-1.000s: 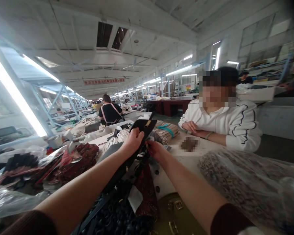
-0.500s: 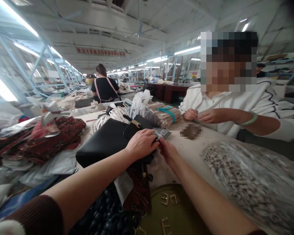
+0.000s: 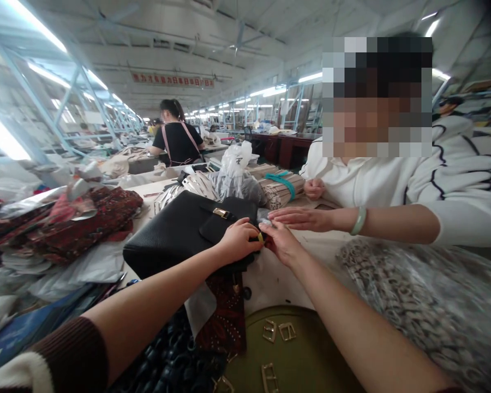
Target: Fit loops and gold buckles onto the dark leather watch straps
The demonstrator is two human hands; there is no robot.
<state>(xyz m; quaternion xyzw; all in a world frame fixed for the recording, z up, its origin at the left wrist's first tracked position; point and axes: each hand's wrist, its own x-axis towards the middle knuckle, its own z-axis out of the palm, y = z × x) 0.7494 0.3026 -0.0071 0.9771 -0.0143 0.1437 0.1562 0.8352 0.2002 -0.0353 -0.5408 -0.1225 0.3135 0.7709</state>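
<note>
A black leather bag [image 3: 167, 232] with a gold clasp lies on its side on the worktable. My left hand [image 3: 241, 240] rests at the bag's right end, fingers bent round a small yellow-and-dark item [image 3: 260, 238]. Just right of it, my right hand [image 3: 282, 241] has its thumb and fingers together at the same spot; what they grip is too small to name. A co-worker's hand [image 3: 306, 218] reaches in flat, its fingertips beside my right hand. Patterned dark red fabric [image 3: 223, 314] hangs below the bag.
Gold buckles [image 3: 287, 331] lie on an olive round tray [image 3: 306, 349]. A clear bag of rings [image 3: 409, 295] is at right. Beige strips [image 3: 276, 191] tied in teal and a plastic bag [image 3: 234, 166] stand behind. Red fabric [image 3: 94, 218] is piled at left.
The co-worker's hand has moved left, up to my right hand. The black bag's clasp shows more clearly, and a yellow item now shows between my hands.
</note>
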